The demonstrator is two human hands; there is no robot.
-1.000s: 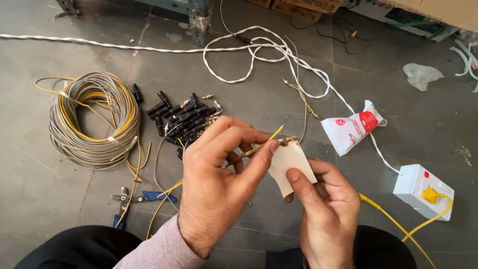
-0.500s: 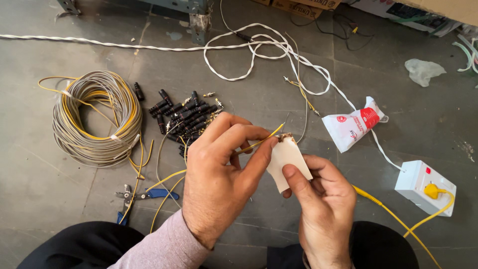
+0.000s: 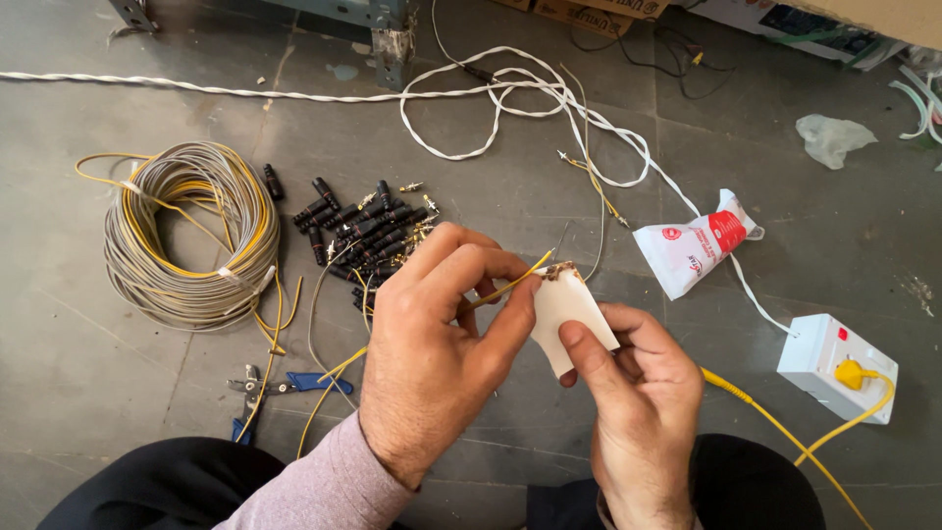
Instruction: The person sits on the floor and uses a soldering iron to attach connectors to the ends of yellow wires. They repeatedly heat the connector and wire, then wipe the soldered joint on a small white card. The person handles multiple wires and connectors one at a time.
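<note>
Grey floor fills the frame, and you sit on it with your knees at the bottom edge. Biggest thing on it is the coil of grey and yellow wire at left; next the white cord looping across the top, then the white socket box with its yellow plug at lower right, the white and red pouch right of centre, the heap of black connectors beside the coil, and the blue-handled pliers at lower left.

At centre your left hand pinches a thin yellow wire between thumb and forefinger, a narrow grip close to its tip. Your right hand holds a small white pad from below, thumb pressed on its face. The wire's tip meets the pad's top edge, where brownish flecks sit.

Judging by looks, the wire is light and springy and would bend if held far back, so keep hold near the end. The pad seems soft and light; grip it low, away from the working edge.

Your left fingers hide part of the wire, and what the flecks are is too small to tell. The wire's far end is lost among the strands below.
</note>
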